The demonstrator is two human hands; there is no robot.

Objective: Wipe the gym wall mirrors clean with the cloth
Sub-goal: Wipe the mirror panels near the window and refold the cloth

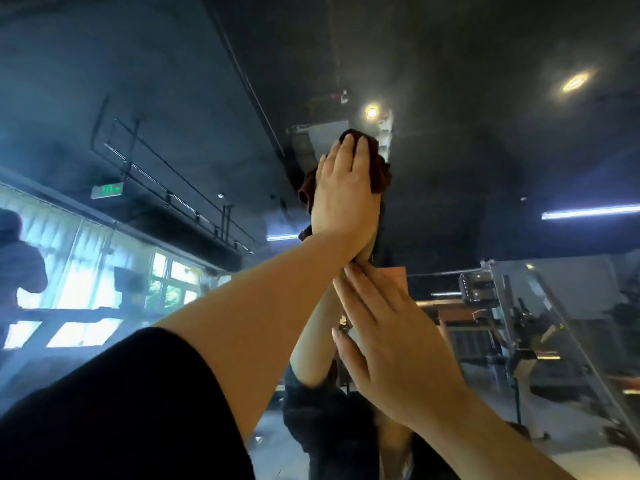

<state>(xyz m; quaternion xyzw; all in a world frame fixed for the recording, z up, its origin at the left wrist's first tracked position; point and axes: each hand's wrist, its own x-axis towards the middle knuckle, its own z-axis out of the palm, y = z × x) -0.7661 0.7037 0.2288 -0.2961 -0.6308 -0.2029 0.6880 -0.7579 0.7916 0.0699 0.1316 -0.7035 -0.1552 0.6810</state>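
The wall mirror (pixel 485 168) fills the view and reflects a dark ceiling with lamps. My left hand (pixel 343 199) reaches high up from the lower left, black sleeve at the upper arm. Its fingers lie straight and press a dark red cloth (pixel 379 171) flat against the glass. The cloth bulges out above and on both sides of the hand. Lower down, my right hand (pixel 388 341) rests flat on the mirror with fingers straight and spread, holding nothing. My own arm's reflection (pixel 311 344) shows between the two arms.
Reflected in the glass are bright windows (pixel 104 271) at the left, a green exit sign (pixel 107 190), a person (pixel 17 265) at the far left edge, and a gym machine (pixel 502 306) at the right.
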